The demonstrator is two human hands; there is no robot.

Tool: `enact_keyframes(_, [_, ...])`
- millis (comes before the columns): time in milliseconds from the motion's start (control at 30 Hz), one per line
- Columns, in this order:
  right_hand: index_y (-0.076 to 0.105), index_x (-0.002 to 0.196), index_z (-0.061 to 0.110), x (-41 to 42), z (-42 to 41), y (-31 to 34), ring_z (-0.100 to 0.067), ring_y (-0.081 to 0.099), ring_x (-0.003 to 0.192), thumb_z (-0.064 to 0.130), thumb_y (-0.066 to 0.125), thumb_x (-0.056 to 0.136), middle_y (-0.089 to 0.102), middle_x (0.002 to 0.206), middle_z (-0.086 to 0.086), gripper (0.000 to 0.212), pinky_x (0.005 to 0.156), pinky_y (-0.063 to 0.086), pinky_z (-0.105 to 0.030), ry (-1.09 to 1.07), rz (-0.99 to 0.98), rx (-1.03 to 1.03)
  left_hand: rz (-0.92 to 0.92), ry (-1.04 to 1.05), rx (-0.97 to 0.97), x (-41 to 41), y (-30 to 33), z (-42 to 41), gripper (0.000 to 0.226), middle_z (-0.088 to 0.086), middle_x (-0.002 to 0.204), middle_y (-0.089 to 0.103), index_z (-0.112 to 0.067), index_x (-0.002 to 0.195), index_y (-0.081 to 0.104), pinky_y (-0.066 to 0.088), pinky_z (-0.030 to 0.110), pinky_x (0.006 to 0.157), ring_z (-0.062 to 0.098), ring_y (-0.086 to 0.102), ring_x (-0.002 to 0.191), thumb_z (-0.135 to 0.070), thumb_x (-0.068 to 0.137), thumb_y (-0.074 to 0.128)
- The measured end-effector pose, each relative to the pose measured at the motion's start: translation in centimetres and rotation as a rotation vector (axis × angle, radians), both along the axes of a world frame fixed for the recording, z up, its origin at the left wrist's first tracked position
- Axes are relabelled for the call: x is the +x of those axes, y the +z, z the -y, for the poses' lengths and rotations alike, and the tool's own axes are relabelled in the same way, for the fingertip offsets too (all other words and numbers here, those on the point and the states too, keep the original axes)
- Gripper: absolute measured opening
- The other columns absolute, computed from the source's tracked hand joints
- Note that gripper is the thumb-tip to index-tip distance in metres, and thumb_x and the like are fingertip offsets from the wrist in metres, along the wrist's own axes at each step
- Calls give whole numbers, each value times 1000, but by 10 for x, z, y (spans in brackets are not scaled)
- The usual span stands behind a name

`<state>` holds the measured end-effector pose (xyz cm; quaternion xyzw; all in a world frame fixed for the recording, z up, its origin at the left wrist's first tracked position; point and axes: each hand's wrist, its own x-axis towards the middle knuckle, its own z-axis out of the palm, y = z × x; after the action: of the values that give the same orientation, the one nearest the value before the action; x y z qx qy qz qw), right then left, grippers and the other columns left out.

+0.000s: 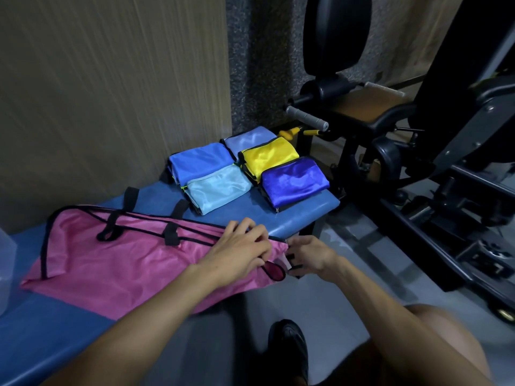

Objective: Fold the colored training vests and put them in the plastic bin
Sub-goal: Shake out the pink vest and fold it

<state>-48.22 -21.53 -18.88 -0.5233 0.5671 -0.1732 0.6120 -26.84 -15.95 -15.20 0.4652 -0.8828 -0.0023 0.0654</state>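
A pink vest (111, 260) with black trim lies spread on the blue bench (295, 215). My left hand (239, 249) rests on its right end, fingers curled at the black-trimmed edge. My right hand (309, 254) pinches the vest's end at the bench's front edge, beside a small white label. Several folded vests lie at the far end: a blue one (199, 161), a light blue one (218, 188), a pale blue one (249, 137), a yellow one (269, 156) and a dark purple one (294, 181). The clear plastic bin (7, 263) shows at the left edge.
A wood-panel wall rises behind the bench. Black gym machines (446, 162) with a grey handle (306, 117) stand to the right. My shoe (289, 346) and knee (446, 338) are on the grey floor in front of the bench.
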Motion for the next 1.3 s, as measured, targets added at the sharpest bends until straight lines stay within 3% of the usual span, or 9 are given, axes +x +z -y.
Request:
enact_keyframes(100, [65, 95, 6, -1, -3, -6, -13, 63, 61, -15, 51, 88, 64, 69, -2, 26, 60, 57, -30, 65, 1, -57, 31, -33, 25, 9, 4, 0, 14, -19, 116, 49, -33, 103, 55, 29, 40, 106, 16, 34, 122, -41, 95, 63])
enact_keyframes(200, [66, 91, 7, 2, -4, -9, -13, 61, 60, -10, 59, 88, 65, 68, -1, 18, 54, 51, -25, 83, -21, -145, 168, -65, 19, 2, 5, -1, 43, -12, 122, 44, -30, 122, 56, 27, 38, 108, 18, 32, 120, -51, 87, 70])
enact_keyframes(333, [67, 79, 6, 5, -4, -12, -20, 58, 69, 11, 75, 85, 62, 71, -8, 12, 65, 50, -34, 41, -32, -226, 283, -27, -86, -16, -6, 3, 39, -4, 117, 43, -23, 111, 64, 31, 42, 104, 25, 37, 115, -45, 81, 76])
enact_keyframes(433, [67, 79, 4, 2, -3, -16, -16, 53, 67, 43, 81, 71, 60, 69, -4, 42, 65, 47, -36, 59, -94, -259, 205, -58, -99, -13, -10, 6, 21, -9, 113, 45, -28, 97, 66, 31, 42, 101, 23, 39, 114, -45, 86, 72])
enact_keyframes(633, [64, 84, -3, -3, -3, -10, -5, 61, 58, 16, 75, 92, 69, 68, -1, 23, 60, 50, -21, -28, 20, -328, -217, 8, 197, 7, 15, 12, 8, -22, 100, 57, -35, 100, 66, 27, 34, 100, 6, 43, 111, -41, 95, 65])
enact_keyframes(767, [64, 81, 2, -3, -8, -3, -19, 62, 66, 6, 67, 95, 67, 74, -14, 14, 65, 58, -32, -93, 112, -361, -366, 98, 313, 6, 23, 22, 8, -13, 92, 64, -30, 101, 67, 34, 33, 91, 7, 48, 99, -34, 101, 59])
enact_keyframes(1000, [66, 88, -10, -7, -14, 0, -20, 59, 59, -6, 54, 95, 62, 64, -7, 15, 66, 58, -46, -162, 167, -330, -323, 259, 257, -18, 9, 34, 18, -15, 80, 59, -32, 91, 61, 31, 36, 95, 11, 46, 94, -39, 104, 50])
enact_keyframes(1200, [64, 78, 2, -8, -15, 6, -18, 50, 56, 10, 58, 99, 48, 62, -6, 23, 71, 51, -46, -274, 322, -197, -250, 324, 161, -31, 4, 39, 26, -16, 76, 51, -27, 94, 59, 28, 37, 92, 13, 42, 93, -41, 107, 41])
enact_keyframes(1300, [65, 88, -2, -5, -17, 6, -28, 51, 67, 40, 58, 102, 54, 72, -13, 44, 73, 46, -47, -255, 377, -181, -236, 353, 130, -34, 2, 42, 29, -14, 83, 53, -27, 92, 56, 25, 36, 85, 14, 42, 93, -43, 107, 38])
